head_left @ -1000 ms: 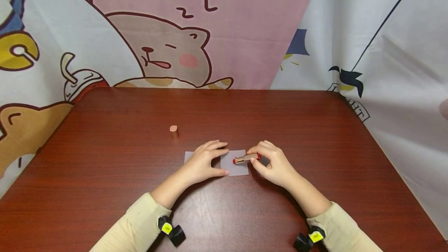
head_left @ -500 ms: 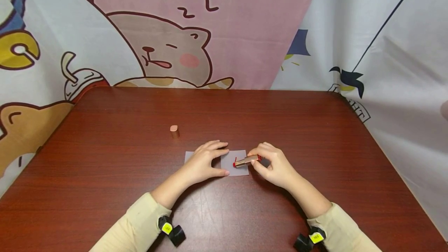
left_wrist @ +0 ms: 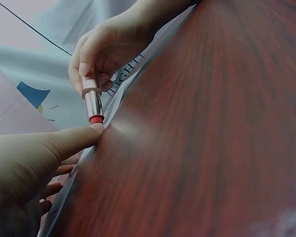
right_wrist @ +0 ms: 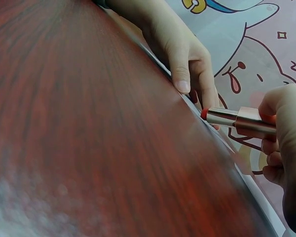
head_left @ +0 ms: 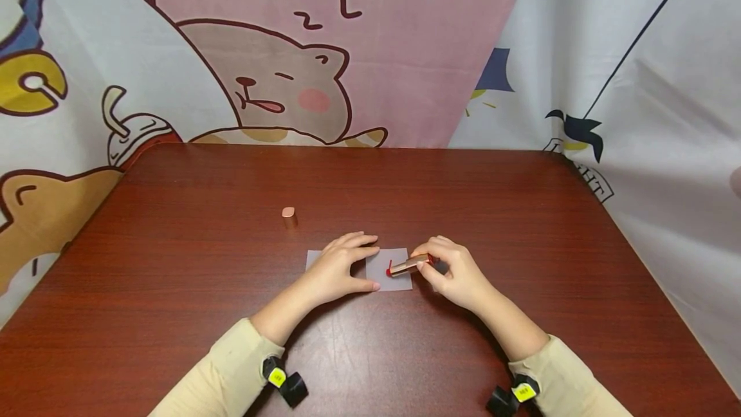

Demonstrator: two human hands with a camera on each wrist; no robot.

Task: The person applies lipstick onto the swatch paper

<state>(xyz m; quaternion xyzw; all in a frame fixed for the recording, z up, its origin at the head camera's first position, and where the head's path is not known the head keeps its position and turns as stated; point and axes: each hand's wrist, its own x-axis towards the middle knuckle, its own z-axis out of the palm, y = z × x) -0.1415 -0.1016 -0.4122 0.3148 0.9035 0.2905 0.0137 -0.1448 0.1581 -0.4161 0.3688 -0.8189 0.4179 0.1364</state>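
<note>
My right hand (head_left: 454, 270) pinches an uncapped lipstick (head_left: 410, 265) with a rose-gold case. Its red tip meets a small pale paper (head_left: 379, 280), and a short red stroke shows right above the tip. The left hand (head_left: 340, 267) is spread over the paper's left part, thumb and fingertips resting on it, which hides the middle. In the left wrist view the lipstick (left_wrist: 92, 101) slants down from the right hand, overlapping the left thumb's tip. From the right wrist, the lipstick (right_wrist: 237, 120) points toward the left hand (right_wrist: 190, 57).
A rose-gold lipstick cap (head_left: 289, 218) stands upright on the brown wooden table (head_left: 347, 179), beyond the left hand. A cartoon-printed curtain (head_left: 428, 50) hangs behind the table and along its right side. Black wrist cameras (head_left: 285, 381) sit on both sleeves.
The lipstick's tip has moved slightly toward me over the paper, and a short red stroke has appeared behind it. The left hand and the cap stay in place.
</note>
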